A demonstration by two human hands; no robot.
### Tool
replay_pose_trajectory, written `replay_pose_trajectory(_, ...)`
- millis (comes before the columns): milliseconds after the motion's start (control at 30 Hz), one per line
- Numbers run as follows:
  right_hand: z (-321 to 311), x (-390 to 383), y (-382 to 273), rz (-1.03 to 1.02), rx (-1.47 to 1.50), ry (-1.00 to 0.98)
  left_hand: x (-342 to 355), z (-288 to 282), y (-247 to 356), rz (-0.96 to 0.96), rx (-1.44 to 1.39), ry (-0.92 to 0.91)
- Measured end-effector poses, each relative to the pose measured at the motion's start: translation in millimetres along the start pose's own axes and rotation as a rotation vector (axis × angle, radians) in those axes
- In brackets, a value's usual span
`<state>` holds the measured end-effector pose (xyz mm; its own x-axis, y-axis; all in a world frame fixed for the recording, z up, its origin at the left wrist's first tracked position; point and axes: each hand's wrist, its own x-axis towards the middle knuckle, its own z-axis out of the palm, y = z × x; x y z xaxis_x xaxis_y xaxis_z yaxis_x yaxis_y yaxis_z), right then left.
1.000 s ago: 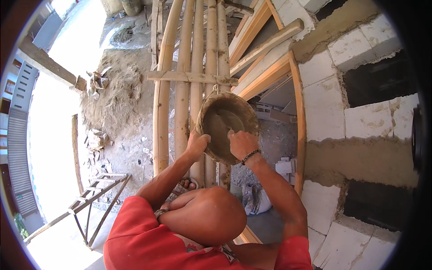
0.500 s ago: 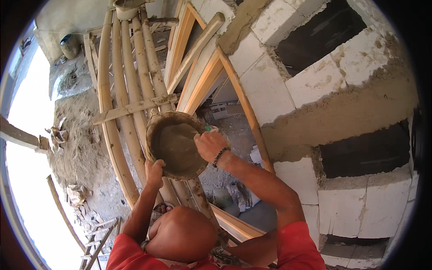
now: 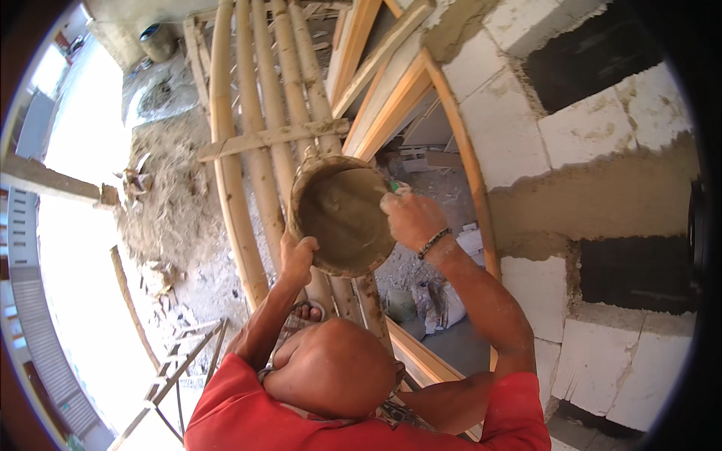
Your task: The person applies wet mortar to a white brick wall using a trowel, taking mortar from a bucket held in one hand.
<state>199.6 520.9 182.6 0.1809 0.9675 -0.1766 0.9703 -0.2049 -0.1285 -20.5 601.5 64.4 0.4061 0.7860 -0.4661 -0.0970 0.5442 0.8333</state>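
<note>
Over the bamboo poles, a round bucket (image 3: pixel 295 197) of wet grey-brown mortar (image 3: pixel 344 214) is tipped so that its mouth faces up toward me. My left hand (image 3: pixel 297 257) is closed on its near left rim, thumb over the edge. At the right rim, my right hand (image 3: pixel 414 220), with a dark beaded bracelet on the wrist, is closed round a tool with a green handle (image 3: pixel 396 186). Only a bit of green shows past the fingers; the tool's other end is hidden. A smooth ridge runs through the mortar surface.
Bamboo poles (image 3: pixel 258 161) form a platform with a wooden crosspiece (image 3: pixel 274 140). To the right stand a wooden frame (image 3: pixel 464 143) and a white block wall (image 3: pixel 500 124) with mortar bands and dark openings. A sand heap (image 3: pixel 169 199) and a ladder (image 3: pixel 177 368) are at left.
The view has shifted, so the bucket and both hands sit farther right and slightly lower in the picture. The mortar surface has changed shape. Both hands keep their holds.
</note>
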Motion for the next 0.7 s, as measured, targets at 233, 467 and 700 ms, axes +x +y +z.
replay_pose_trajectory(233,58,-15,-30,-0.133,-0.036,-0.186,-11,-4,5,0.057,0.008,-0.060)
replay_pose_trajectory(467,28,-28,-46,-0.144,0.146,-0.269,-1,-16,10,0.002,0.128,-0.116)
replay_pose_trajectory(700,-13,-23,-16,0.048,-0.140,-0.042,4,-34,-5,0.004,0.165,-0.085)
